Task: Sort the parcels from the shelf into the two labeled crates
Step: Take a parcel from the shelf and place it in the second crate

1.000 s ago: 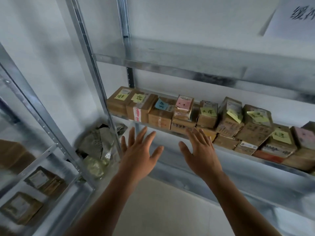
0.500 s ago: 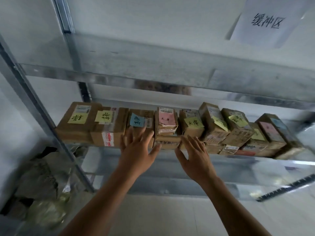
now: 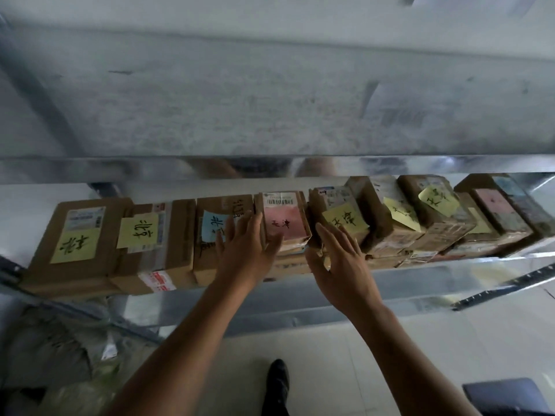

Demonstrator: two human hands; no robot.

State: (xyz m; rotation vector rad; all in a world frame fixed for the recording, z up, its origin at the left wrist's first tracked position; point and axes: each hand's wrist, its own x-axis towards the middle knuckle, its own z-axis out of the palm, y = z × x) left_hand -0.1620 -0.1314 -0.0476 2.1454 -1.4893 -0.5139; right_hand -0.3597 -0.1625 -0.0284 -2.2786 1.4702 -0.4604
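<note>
A row of brown cardboard parcels with coloured sticky notes fills a metal shelf [image 3: 390, 283]. In the middle stands a small parcel with a pink note [image 3: 285, 219]. My left hand [image 3: 244, 250] reaches its left side with straight fingers, over the parcel with a blue note [image 3: 213, 226]. My right hand [image 3: 339, 256] is at its right side, fingers extended in front of a parcel with a yellow note [image 3: 345, 220]. Neither hand grips anything. Two bigger parcels with yellow notes [image 3: 78, 244] [image 3: 141, 232] sit at the left end. No crate is clearly in view.
The shelf above [image 3: 270, 94] hangs low over the parcels. More parcels [image 3: 435, 208] lean together to the right. Crumpled plastic bags [image 3: 60, 355] lie on the floor at the lower left. My shoe [image 3: 277, 376] and a dark blue object [image 3: 507, 394] are on the pale floor.
Both hands have moved forward and up to the shelf, closing in on either side of the pink-note parcel. The view has swung closer to the parcel row.
</note>
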